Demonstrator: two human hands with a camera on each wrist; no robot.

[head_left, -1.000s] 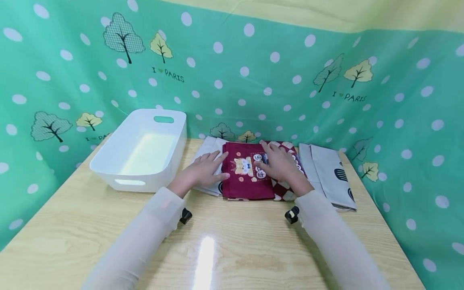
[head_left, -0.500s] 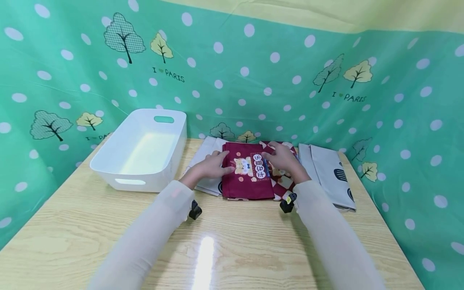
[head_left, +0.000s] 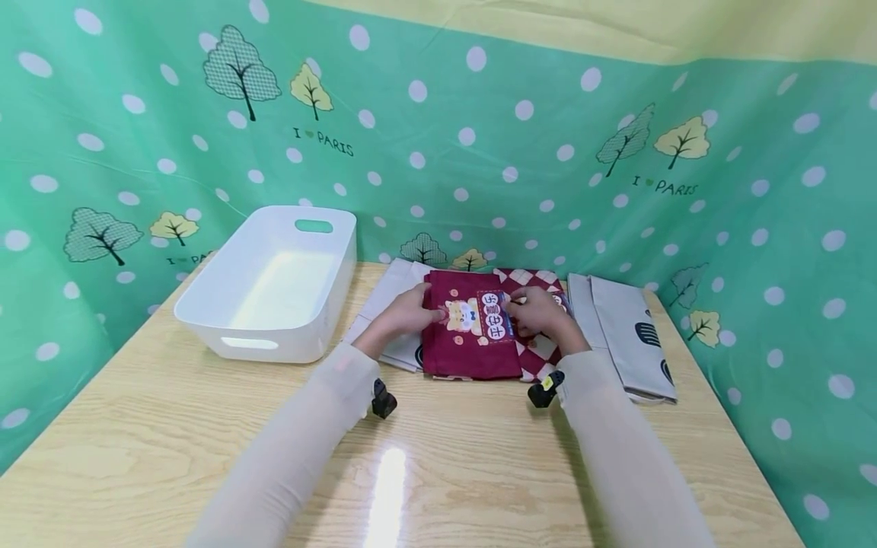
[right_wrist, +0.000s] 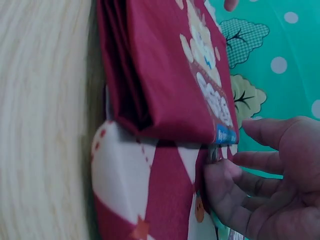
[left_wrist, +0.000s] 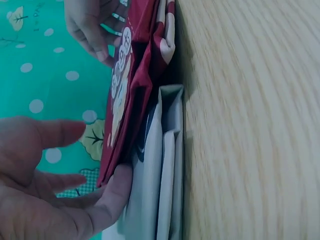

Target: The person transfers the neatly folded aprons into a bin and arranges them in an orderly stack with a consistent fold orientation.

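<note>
A folded dark red cloth (head_left: 473, 358) with a cartoon animal and white lettering lies at the back of the table, overlapping its neighbours. My left hand (head_left: 406, 308) is at its left edge; in the left wrist view one finger (left_wrist: 118, 185) touches that edge while another digit stays apart above. At the right edge is my right hand (head_left: 537, 310), fingers bent. In the right wrist view its fingertips (right_wrist: 217, 172) touch where the red cloth meets a folded red-and-white checked cloth (right_wrist: 170, 190). Beneath the left edge lies a folded light grey cloth (left_wrist: 150, 195).
A white plastic basket (head_left: 315, 335) with handle holes stands at the left back. Another folded grey cloth (head_left: 626, 327) with dark prints lies on the right. Behind hangs a green dotted curtain (head_left: 466, 183). The wooden table (head_left: 466, 472) extends toward me.
Both hands have drawn in to the red cloth's side edges, the left moving right, the right off its lettering to the right edge. The cloths keep their places.
</note>
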